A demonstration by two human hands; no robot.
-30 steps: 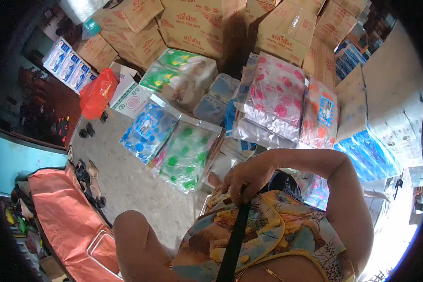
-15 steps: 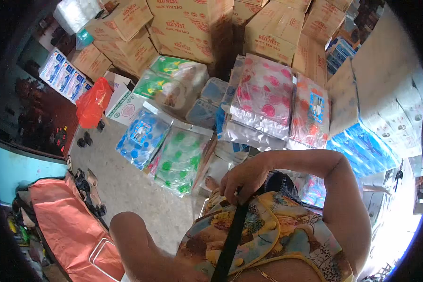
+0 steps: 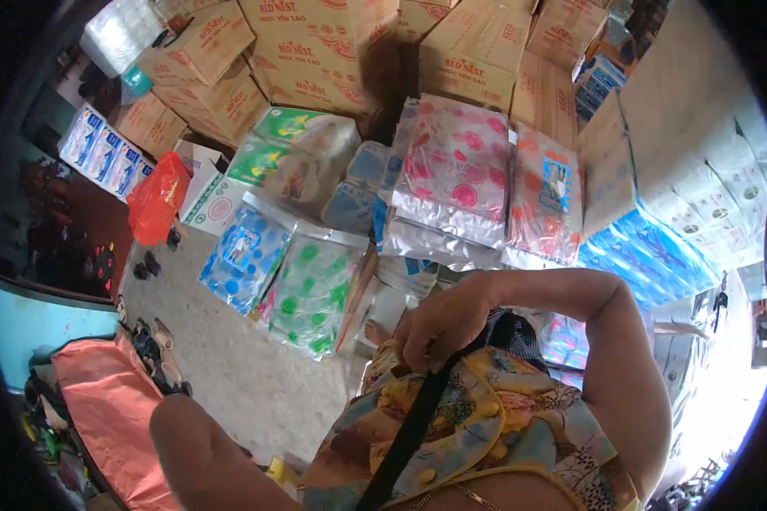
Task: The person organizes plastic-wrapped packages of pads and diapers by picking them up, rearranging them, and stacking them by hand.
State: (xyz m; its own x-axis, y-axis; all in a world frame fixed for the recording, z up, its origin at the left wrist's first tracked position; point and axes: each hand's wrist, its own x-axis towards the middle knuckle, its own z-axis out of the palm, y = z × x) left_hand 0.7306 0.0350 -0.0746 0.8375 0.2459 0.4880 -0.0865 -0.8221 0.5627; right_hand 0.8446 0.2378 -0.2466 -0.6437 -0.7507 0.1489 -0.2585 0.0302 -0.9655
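Observation:
My right hand is in front of my chest, its fingers closed around a black strap that runs down across my patterned top. Just beyond the hand is a dark, dotted mesh-like item, partly covered by my wrist. Of my left arm only the bent elbow part shows at the bottom left; the left hand is out of sight. Past my right hand, packs wrapped in clear plastic lie nearest: one with green dots and one with pink dots.
Stacked RED NEST cartons stand at the back. A blue-dotted pack, an orange-dotted pack and a red bag are around the floor. Tall wrapped packs rise at right; shoes and an orange-red cover are at left.
The surroundings have shifted slightly left in view. My left elbow has moved left and lower, and a white wire frame beside it is no longer visible. My right hand stays at the strap.

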